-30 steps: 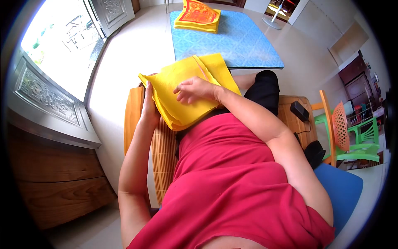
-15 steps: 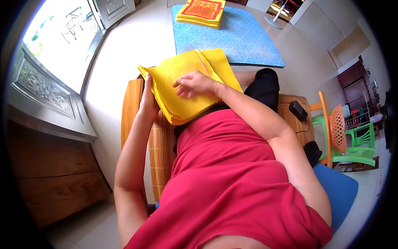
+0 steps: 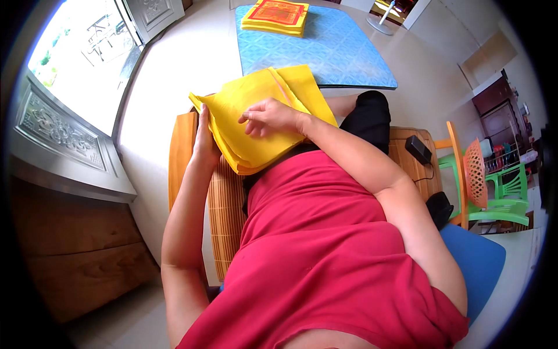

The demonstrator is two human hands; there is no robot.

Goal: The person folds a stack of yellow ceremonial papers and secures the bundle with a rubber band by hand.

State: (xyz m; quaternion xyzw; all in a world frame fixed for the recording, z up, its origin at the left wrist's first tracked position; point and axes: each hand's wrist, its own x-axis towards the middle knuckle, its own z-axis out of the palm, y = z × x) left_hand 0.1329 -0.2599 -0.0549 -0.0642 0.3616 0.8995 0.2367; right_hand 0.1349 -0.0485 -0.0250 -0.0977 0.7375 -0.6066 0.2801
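Note:
A thick stack of yellow paper sheets (image 3: 244, 104) lies on my lap, its layered edges showing along the left and lower sides. My left hand (image 3: 205, 139) grips the stack's left edge, thumb near the top face and the other fingers hidden beneath. Over the middle of the top sheet is my right hand (image 3: 268, 118), its fingers loosely bent and slightly apart with nothing visible in them. Whether its fingertips touch the paper is hard to tell. More yellow sheets (image 3: 311, 87) stick out at the stack's right side.
Ahead stands a low table with a blue patterned top (image 3: 325, 52), bearing a yellow paper stack with red print (image 3: 276, 14). On the wooden seat to my right sits a black adapter (image 3: 417, 150). An orange basket (image 3: 475, 174) and green chair (image 3: 508, 192) stand farther right.
The view has shifted slightly, so the table and paper appear a little higher and further left. Both hands keep nearly the same places on the paper stack.

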